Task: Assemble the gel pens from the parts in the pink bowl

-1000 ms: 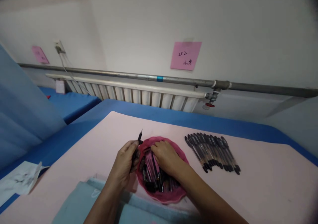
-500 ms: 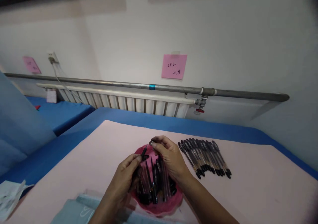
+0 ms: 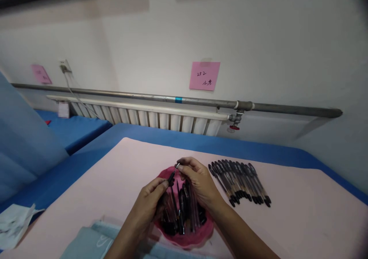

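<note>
Over a pink basket (image 3: 201,239), my left hand (image 3: 151,199) is closed on a pen with a black grip (image 3: 171,177), its point end angled up and to the right. A small shiny pen tip (image 3: 178,166) is pinched between thumb and fingers of my right hand (image 3: 199,179). The tip is at the pen's upper end; whether it sits on the refill or just touches it I cannot tell. Inside the basket lie black caps, clear barrels and other pen parts (image 3: 184,209), partly hidden by both hands.
A fanned row of capped black pens (image 3: 240,182) lies right of the basket on the pink mat (image 3: 287,213). Folded light-blue cloth (image 3: 86,243) is at the front, white paper (image 3: 15,222) at the left edge. Behind the blue table edge stands a radiator (image 3: 161,119).
My left hand has moved the pen up and right, closing the gap to the small tip in my right hand. The view has shifted slightly.
</note>
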### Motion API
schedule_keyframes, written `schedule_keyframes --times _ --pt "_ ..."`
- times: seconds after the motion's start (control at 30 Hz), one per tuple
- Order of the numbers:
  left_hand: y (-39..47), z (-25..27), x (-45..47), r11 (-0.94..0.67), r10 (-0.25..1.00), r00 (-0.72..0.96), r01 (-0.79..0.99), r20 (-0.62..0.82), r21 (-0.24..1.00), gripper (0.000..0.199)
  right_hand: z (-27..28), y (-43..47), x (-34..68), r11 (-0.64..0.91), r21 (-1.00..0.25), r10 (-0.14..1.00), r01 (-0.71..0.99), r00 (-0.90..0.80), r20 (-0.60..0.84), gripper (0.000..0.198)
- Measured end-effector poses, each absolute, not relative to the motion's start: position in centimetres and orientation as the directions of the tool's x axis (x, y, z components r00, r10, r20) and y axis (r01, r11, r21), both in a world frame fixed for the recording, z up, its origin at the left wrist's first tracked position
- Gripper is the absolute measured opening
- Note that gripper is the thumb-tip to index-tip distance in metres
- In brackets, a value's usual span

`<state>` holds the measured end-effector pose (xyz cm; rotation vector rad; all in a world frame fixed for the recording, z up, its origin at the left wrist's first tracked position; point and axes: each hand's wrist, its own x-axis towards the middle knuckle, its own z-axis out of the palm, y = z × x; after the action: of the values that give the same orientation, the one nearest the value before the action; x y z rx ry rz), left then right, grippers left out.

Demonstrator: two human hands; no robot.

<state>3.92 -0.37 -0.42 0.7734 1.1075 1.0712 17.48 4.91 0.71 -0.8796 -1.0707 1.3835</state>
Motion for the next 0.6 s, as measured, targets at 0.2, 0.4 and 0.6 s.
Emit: schedule_keyframes --times 0.2,0.4,0.6 --pt "-0.36 -0.37 4.02 0.323 0.946 0.075 -0.282 -0.314 0.903 0.030 0.78 4.63 17.39 -0.026 -0.950 0.987 -0.310 -0.158 0.025 0.018" --pt "-0.49 -0.32 4.02 0.363 0.932 0.128 -0.332 -0.340 0.871 0.029 0.66 4.56 17.40 -0.041 -0.950 0.985 -0.310 -0.172 0.014 0.021" --pt "-0.71 -0.59 4.08 0.403 0.915 0.159 -0.406 -0.371 0.820 0.030 0.60 4.41 17.56 -0.042 -0.950 0.979 -0.310 -0.201 0.022 0.022"
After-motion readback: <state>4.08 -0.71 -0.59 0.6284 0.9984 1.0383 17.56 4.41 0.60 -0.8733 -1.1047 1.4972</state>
